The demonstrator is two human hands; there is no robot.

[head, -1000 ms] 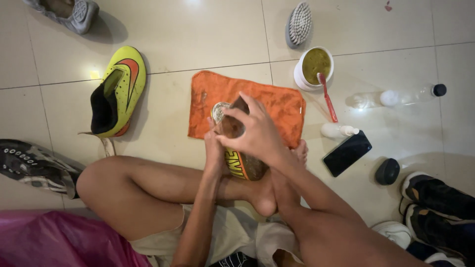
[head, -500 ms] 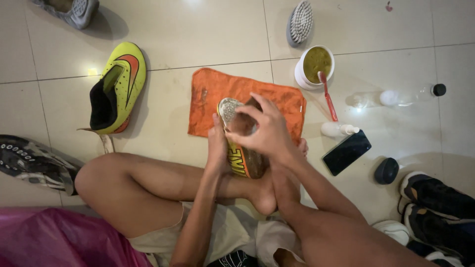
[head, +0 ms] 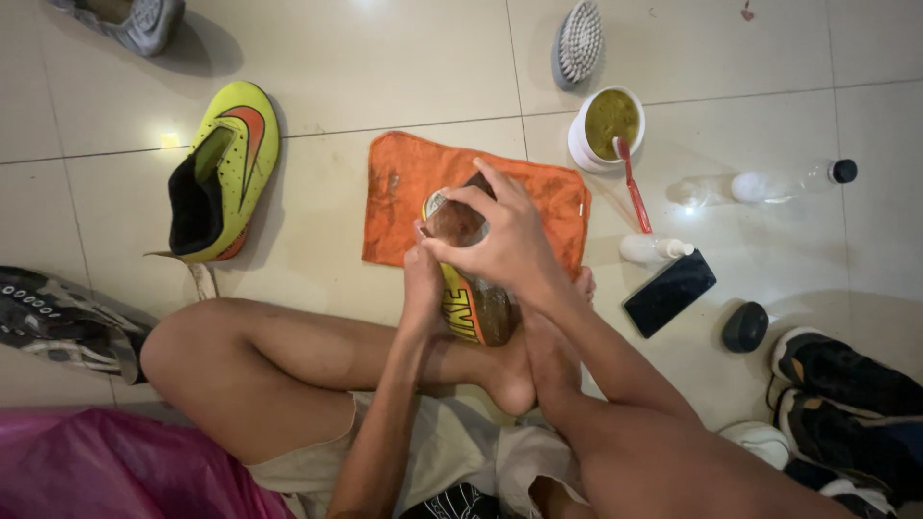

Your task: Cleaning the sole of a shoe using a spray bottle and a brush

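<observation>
Shoe in hand: a muddy yellow football boot (head: 471, 303) with orange lettering on its side, held over the near edge of an orange cloth (head: 404, 187), its heel end resting against the person's crossed feet.
Left hand: the left hand (head: 423, 284) grips the boot's left side from below, fingers closed on it.
Right hand: the right hand (head: 505, 240) lies across the top of the boot, fingers curled and pressing something brown (head: 457, 223) against the toe end; what that brown thing is cannot be told.
Cloth: spread flat on the tiled floor (head: 385, 67), stained dark in places, just beyond the feet.
Second boot: a matching yellow boot (head: 226, 168) lies on its side to the left, well apart from the cloth.
Cup: a white cup (head: 608, 130) of greenish-brown liquid stands just beyond the cloth's far right corner, with a red toothbrush (head: 633, 187) leaning out of it.
Brush: a grey scrubbing brush (head: 580, 43) lies beyond the cup.
Right side: a small white bottle (head: 652, 250) lies beside a black phone (head: 670, 292); a clear plastic bottle (head: 769, 185) with a dark cap lies farther right; a small black round object (head: 745, 327) sits near the phone.
Other shoes: dark shoes (head: 846, 384) at the near right, a black shoe (head: 58, 322) at the left edge, a grey shoe (head: 130, 19) at the far left.
Near left: pink plastic (head: 96, 471) beside the person's knee.
</observation>
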